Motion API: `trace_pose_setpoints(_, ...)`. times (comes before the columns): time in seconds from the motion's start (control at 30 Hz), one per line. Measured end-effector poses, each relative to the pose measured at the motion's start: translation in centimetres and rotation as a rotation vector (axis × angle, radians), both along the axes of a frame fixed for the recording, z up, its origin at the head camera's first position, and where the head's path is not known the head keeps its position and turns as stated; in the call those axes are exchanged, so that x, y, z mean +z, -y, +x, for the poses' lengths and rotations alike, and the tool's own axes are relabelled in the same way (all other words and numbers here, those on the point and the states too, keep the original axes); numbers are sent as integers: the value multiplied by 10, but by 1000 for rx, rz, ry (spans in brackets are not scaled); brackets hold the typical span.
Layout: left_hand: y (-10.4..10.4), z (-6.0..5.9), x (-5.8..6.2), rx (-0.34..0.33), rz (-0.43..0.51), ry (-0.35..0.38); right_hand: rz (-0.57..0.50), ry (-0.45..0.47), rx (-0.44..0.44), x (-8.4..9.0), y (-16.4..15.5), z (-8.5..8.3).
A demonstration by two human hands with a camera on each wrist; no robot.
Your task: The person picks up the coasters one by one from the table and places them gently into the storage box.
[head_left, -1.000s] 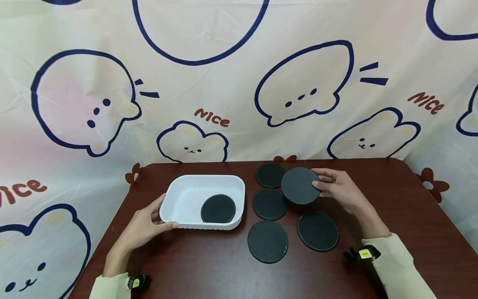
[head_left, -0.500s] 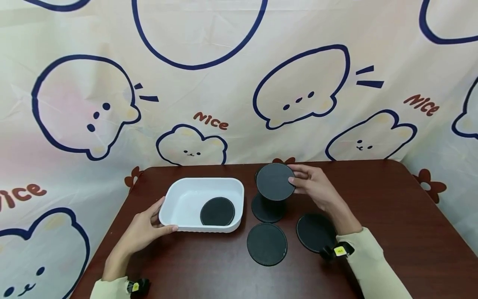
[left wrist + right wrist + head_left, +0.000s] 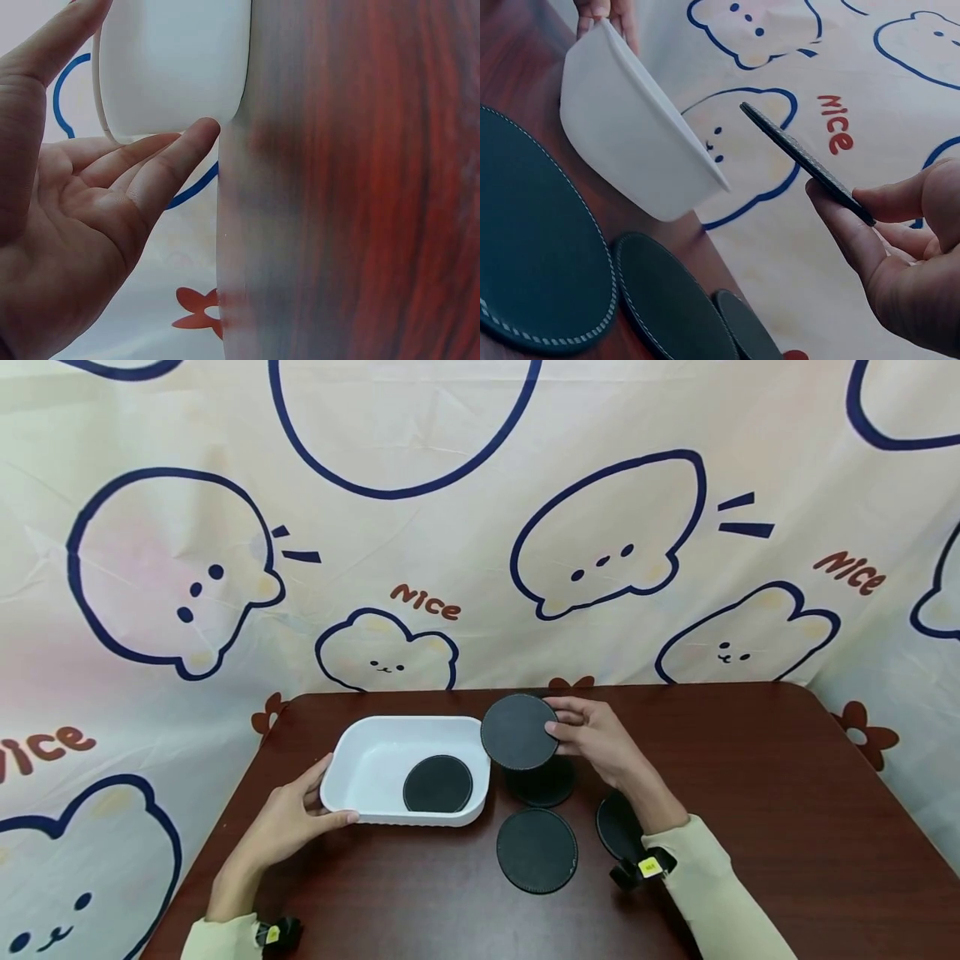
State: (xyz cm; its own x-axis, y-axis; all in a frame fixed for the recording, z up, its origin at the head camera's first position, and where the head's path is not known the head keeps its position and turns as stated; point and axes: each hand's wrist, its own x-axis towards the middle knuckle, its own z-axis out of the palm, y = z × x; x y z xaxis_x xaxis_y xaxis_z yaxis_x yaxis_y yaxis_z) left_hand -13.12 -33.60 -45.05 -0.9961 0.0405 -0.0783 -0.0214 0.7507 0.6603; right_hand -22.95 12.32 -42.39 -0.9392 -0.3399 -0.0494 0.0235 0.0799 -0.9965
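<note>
On the bench (image 3: 787, 827), the tub (image 3: 367, 768) stands to the left, the left hand (image 3: 277, 814) at its left end and an inner disc (image 3: 438, 783) in its near right part. Right of the tub, a row runs from front to back: nearest disc (image 3: 537, 852), middle disc (image 3: 542, 785), farthest disc (image 3: 748, 326), with an outer disc (image 3: 617, 827) farther right, partly beneath the right forearm (image 3: 660, 806). The held disc (image 3: 517, 731), left of the right hand (image 3: 603, 743), is above the bench, and a cloth (image 3: 480, 543) hangs behind everything.
</note>
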Motion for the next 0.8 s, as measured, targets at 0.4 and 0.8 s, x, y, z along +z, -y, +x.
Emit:
trace_pose_setpoints(0.4, 1, 0, 0, -1, 3, -2, -52, 17, 78, -5, 31, 1)
trace_pose_setpoints(0.8, 0, -1, 0, -1, -7, 3, -49, 46, 105, -5, 60, 6)
